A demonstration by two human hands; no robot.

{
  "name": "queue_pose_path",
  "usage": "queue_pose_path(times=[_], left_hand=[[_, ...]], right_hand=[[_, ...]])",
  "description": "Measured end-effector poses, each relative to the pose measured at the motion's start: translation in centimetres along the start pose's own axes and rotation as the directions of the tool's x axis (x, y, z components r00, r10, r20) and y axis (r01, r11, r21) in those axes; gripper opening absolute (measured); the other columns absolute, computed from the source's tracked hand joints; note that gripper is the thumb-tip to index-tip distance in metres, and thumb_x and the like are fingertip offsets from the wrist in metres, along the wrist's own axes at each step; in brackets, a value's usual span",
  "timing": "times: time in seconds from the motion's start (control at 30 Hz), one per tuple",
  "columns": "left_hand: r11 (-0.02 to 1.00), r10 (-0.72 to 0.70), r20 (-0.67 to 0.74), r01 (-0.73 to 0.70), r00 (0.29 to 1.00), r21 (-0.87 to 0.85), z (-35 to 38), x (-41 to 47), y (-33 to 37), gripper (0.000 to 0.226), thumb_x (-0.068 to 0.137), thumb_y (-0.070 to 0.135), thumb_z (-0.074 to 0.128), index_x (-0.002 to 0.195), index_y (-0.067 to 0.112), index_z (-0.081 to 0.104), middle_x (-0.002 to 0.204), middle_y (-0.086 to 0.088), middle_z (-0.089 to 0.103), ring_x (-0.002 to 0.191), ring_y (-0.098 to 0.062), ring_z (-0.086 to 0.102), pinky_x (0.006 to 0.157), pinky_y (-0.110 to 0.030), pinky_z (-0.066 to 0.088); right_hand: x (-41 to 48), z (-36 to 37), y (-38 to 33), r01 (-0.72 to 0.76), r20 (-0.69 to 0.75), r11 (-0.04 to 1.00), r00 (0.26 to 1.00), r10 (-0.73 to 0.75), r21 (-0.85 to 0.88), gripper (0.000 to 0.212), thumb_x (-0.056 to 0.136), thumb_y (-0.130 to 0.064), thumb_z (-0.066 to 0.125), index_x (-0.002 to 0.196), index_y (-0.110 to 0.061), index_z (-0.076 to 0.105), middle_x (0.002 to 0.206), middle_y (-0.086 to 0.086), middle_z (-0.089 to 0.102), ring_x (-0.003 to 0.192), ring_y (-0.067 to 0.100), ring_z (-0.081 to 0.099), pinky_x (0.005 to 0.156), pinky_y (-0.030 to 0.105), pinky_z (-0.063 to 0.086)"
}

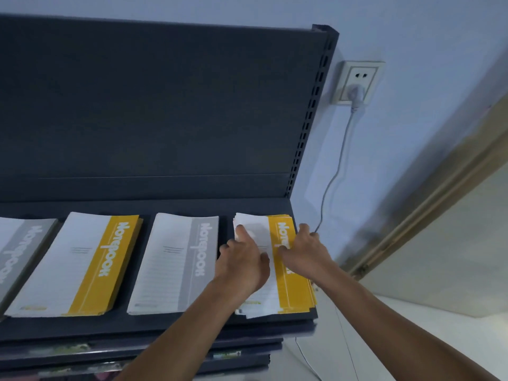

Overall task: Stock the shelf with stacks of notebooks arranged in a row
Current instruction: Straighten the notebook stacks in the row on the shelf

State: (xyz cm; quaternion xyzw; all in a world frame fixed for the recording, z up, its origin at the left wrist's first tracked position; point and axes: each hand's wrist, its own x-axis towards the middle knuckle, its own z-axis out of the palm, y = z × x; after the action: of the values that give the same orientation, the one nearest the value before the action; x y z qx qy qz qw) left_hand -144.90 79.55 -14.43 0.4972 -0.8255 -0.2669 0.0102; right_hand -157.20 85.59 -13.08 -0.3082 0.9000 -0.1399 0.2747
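Nearest me, the lower shelves (137,356) are blurred, and I cannot make out what lies on them. Above them runs the front lip of the dark shelf (165,325), with only a narrow bare strip between it and the notebooks.

My left hand (242,265) lies flat on the white part of the right-end stack (294,295), fingers spread, the forefinger reaching to the far left corner. My right hand (305,254) holds the same stack at its right edge: the thumb rests on the yellow band, and the other fingers curl over the side, where their tips are hidden. My hands cover the middle of the cover and part of its lettering. The sheets are uneven at both the near and far ends. This stack sits at the very right end of the shelf, with no room further right.

To its left, across a bare gap, lies a grey stack (176,265), then a yellow stack (79,265), then another grey one (16,251) cut off by the frame.

Behind the row a bare strip of shelf runs to the back panel (165,105). Right of it stands the slotted upright (310,105), and beyond that, on the wall, a socket (357,75) with a plug (356,93) and a hanging cable (338,166).
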Motion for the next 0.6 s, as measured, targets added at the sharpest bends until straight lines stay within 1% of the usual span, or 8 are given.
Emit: queue_pose_path(times=[0.07, 0.13, 0.23, 0.3, 0.37, 0.43, 0.53, 0.6], left_hand=[[0.999, -0.028, -0.041, 0.028, 0.999, 0.018, 0.5, 0.1, 0.3, 0.073, 0.096, 0.041, 0.052, 0.146, 0.006, 0.013, 0.124, -0.015, 0.054, 0.115, -0.031, 0.05, 0.079, -0.033, 0.041], [0.999, -0.04, -0.059, 0.042, 0.997, 0.029, 0.9, 0.3, 0.6, 0.076, 0.095, 0.041, 0.053, 0.147, 0.005, 0.011, 0.124, -0.016, 0.054, 0.114, -0.031, 0.05, 0.078, -0.031, 0.039], [0.994, -0.108, -0.043, 0.108, 0.993, 0.013, 0.9, 0.6, 1.3, 0.08, 0.094, 0.038, 0.057, 0.148, 0.005, 0.009, 0.128, -0.018, 0.05, 0.117, -0.033, 0.048, 0.076, -0.03, 0.037], [0.99, -0.142, -0.025, 0.141, 0.99, -0.029, 0.9, 0.7, 1.9, 0.076, 0.094, 0.035, 0.059, 0.146, 0.006, 0.012, 0.126, -0.019, 0.049, 0.114, -0.032, 0.049, 0.075, -0.031, 0.037], [0.98, -0.166, -0.001, 0.164, 0.986, -0.111, 1.1, 0.9, 2.1, 0.066, 0.091, 0.034, 0.062, 0.136, 0.009, 0.019, 0.122, -0.016, 0.05, 0.11, -0.031, 0.05, 0.072, -0.031, 0.037], [0.952, -0.213, 0.046, 0.217, 0.976, -0.217, 1.2, 1.1, 2.1, 0.06, 0.086, 0.036, 0.065, 0.123, 0.013, 0.025, 0.121, -0.013, 0.049, 0.11, -0.03, 0.049, 0.074, -0.032, 0.04], [0.918, -0.238, 0.171, 0.279, 0.956, -0.283, 1.0, 1.6, 1.8, 0.067, 0.07, 0.048, 0.067, 0.12, 0.012, 0.039, 0.119, -0.007, 0.052, 0.111, -0.027, 0.054, 0.086, -0.037, 0.052], [0.909, -0.216, 0.231, 0.282, 0.949, -0.307, 0.8, 1.8, 1.7, 0.066, 0.061, 0.051, 0.06, 0.117, 0.016, 0.055, 0.116, -0.003, 0.058, 0.107, -0.024, 0.057, 0.088, -0.04, 0.055]], right_hand=[[0.3, 0.1, 0.6, -0.064, 0.091, 0.993, 0.994, 0.055, 0.094, 0.061, 0.088, -0.035, 0.059, 0.138, -0.016, 0.03, 0.127, 0.011, 0.053, 0.111, 0.035, 0.059, 0.091, 0.048, 0.054], [0.5, 0.1, 0.9, -0.081, 0.132, 0.986, 0.989, 0.062, 0.144, 0.055, 0.089, -0.032, 0.057, 0.135, -0.017, 0.031, 0.119, 0.009, 0.06, 0.102, 0.03, 0.064, 0.087, 0.046, 0.058], [0.9, 0.0, 1.1, -0.076, 0.138, 0.988, 0.989, 0.057, 0.137, 0.049, 0.095, -0.027, 0.056, 0.136, -0.014, 0.033, 0.123, 0.009, 0.06, 0.106, 0.029, 0.063, 0.082, 0.038, 0.057], [1.1, -0.2, 1.4, -0.077, 0.136, 0.988, 0.989, 0.058, 0.135, 0.046, 0.096, -0.024, 0.055, 0.136, -0.011, 0.035, 0.125, 0.01, 0.059, 0.108, 0.029, 0.062, 0.081, 0.036, 0.055], [1.2, -0.4, 1.8, -0.082, 0.136, 0.988, 0.989, 0.064, 0.134, 0.043, 0.095, -0.021, 0.053, 0.134, -0.009, 0.039, 0.123, 0.01, 0.059, 0.107, 0.029, 0.061, 0.079, 0.036, 0.054], [1.2, -0.7, 2.3, -0.085, 0.138, 0.988, 0.988, 0.067, 0.131, 0.037, 0.093, -0.02, 0.052, 0.128, -0.009, 0.046, 0.116, 0.008, 0.061, 0.102, 0.027, 0.063, 0.074, 0.034, 0.053], [1.3, -1.1, 2.9, -0.08, 0.133, 0.992, 0.989, 0.067, 0.093, 0.03, 0.092, -0.019, 0.053, 0.12, -0.01, 0.051, 0.111, 0.007, 0.063, 0.1, 0.026, 0.065, 0.076, 0.036, 0.053], [1.1, -1.2, 2.8, -0.061, 0.11, 0.996, 0.992, 0.054, 0.061, 0.028, 0.091, -0.017, 0.051, 0.118, -0.009, 0.05, 0.113, 0.008, 0.062, 0.103, 0.028, 0.064, 0.078, 0.036, 0.052]])
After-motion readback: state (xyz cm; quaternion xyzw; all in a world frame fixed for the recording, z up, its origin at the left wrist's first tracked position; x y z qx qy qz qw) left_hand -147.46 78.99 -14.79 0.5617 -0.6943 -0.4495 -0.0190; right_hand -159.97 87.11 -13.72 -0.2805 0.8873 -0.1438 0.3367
